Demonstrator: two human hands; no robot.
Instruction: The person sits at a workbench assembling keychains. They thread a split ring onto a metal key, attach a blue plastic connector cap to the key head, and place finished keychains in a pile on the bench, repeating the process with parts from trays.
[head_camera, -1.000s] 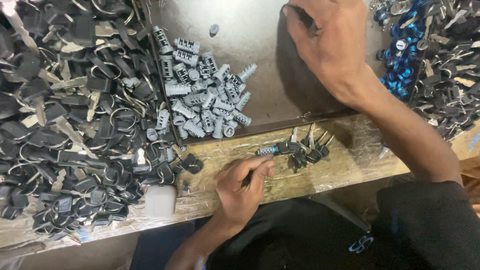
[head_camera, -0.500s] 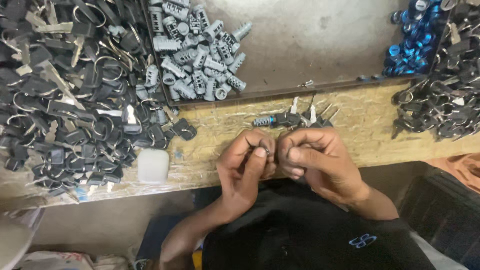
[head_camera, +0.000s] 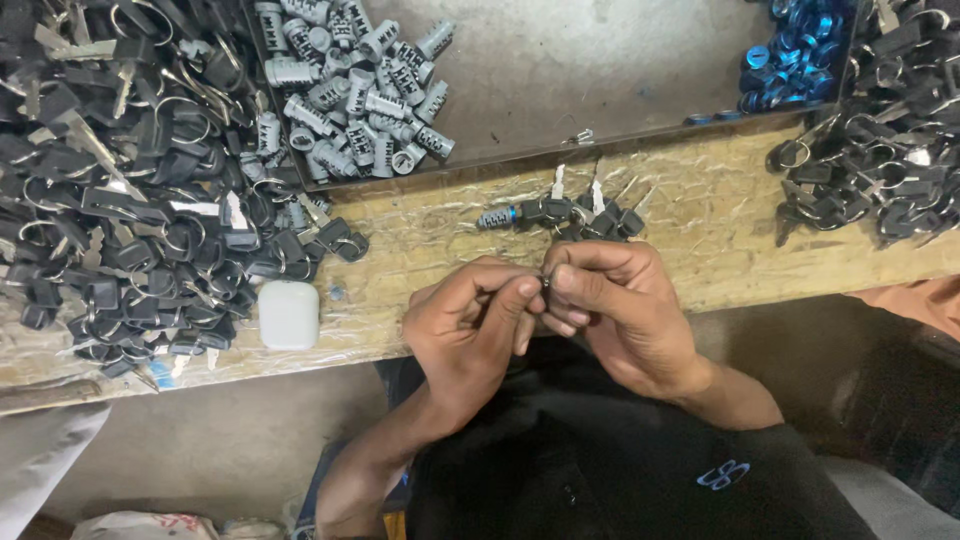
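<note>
Head view: both hands pinched on one small dark part.

The chipboard counter carries a heap of black-headed keys at nine o'clock, a dark metal tray at twelve, another key pile at two, and a white case near its front edge.

Bench middle bare — key heaps flank.
</note>
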